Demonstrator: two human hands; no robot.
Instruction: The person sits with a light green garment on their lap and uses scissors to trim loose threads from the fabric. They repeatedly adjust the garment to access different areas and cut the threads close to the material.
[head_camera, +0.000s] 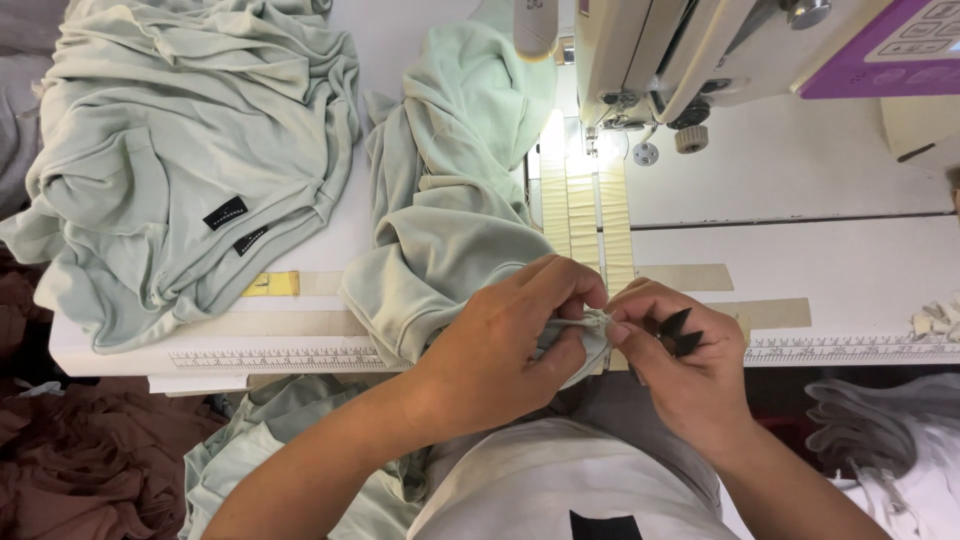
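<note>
Mint-green fleece garment (450, 230) trails toward the far sewing machine (680, 50) while the left hand (500, 350) pinches its near hem and the right hand (680, 370) grips small black labels (678, 333) against it.

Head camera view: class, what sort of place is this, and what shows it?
Probably a garment sewing workshop: a sewing machine on a white table, a pile of pale green garments, and ruler strips along the table edge.
</note>
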